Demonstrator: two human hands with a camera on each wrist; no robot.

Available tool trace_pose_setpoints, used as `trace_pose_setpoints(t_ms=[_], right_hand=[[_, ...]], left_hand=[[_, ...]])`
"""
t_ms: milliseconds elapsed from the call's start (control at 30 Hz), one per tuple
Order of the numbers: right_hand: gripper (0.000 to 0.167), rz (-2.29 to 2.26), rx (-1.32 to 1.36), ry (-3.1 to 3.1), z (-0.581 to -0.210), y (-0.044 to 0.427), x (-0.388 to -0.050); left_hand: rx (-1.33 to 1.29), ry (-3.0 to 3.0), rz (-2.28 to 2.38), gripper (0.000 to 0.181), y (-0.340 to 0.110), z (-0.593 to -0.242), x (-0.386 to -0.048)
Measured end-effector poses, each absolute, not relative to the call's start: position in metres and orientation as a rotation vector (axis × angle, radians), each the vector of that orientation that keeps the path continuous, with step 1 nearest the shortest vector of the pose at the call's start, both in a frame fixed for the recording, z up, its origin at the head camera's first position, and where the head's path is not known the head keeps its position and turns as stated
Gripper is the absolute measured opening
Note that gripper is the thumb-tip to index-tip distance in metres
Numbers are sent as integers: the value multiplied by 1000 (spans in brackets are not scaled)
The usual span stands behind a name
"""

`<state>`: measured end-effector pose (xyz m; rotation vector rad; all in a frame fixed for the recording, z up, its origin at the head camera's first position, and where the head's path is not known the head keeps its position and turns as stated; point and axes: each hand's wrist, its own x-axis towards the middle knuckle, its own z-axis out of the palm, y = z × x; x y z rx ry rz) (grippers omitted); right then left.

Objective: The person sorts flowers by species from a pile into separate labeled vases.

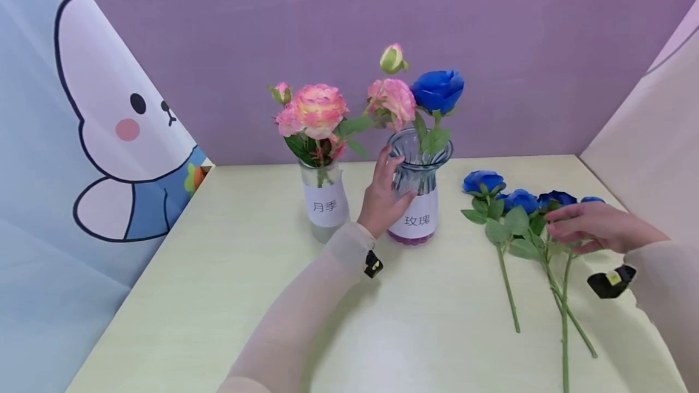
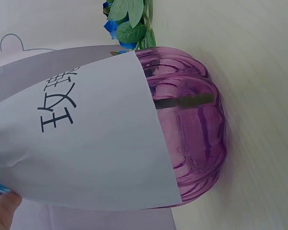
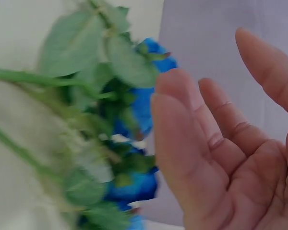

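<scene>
My left hand (image 1: pixel 382 202) holds the left side of a ribbed glass vase (image 2: pixel 197 134) with a purple base, its thumb in front and fingers up near the rim. A white label (image 2: pixel 91 143) with black characters wraps the vase. One blue rose (image 1: pixel 438 91) stands in it. At the right, my right hand (image 1: pixel 606 226) hovers over several blue roses (image 1: pixel 521 200) lying on the table, their green stems (image 1: pixel 565 320) pointing toward me. In the right wrist view its fingers (image 3: pixel 175 143) are spread beside the leaves and blooms, with nothing gripped.
Left of the held vase stands a second labelled glass vase (image 1: pixel 327 205) with pink flowers (image 1: pixel 319 111). Another pink bloom (image 1: pixel 397 102) is beside the upright blue rose; which vase bears it I cannot tell. A purple backdrop (image 1: pixel 349 17) rises behind the pale table (image 1: pixel 246 296).
</scene>
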<state>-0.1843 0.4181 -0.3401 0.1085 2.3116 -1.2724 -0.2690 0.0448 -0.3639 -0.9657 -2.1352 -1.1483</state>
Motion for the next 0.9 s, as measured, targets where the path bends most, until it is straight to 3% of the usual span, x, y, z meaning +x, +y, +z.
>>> trace_pose_setpoints(t_ms=[33,167,233,300,433,500,733,900], right_hand=[[64,-1303,117,2297,-345,421,-183],[26,-1445,140,2205,-365,428,-177],[17,-1501,162,2163,-374,427,-174],[18,-1517,161,2141,-383,423,-171],[45,-1490,149,2139,-396,406,-166],[51,-1489,136,2135,-400,397,-166],[44,-1471,213,2179,-406,365,-168],[25,-1367,224,2251,-408,350,-172]], left_hand=[[-964,-2135,-1146,66,45,-364,-269],[-965,-2133,-1152,66,44,-363,-269],[-971,-2137,-1160,65,44,-363,-269],[-976,-2137,-1166,65,44,-363,-269],[-974,-2137,-1156,65,45,-363,-269],[-967,-2135,-1148,65,45,-362,-269],[-941,-2143,-1179,64,46,-361,-267],[-933,-2154,-1226,63,47,-361,-265]])
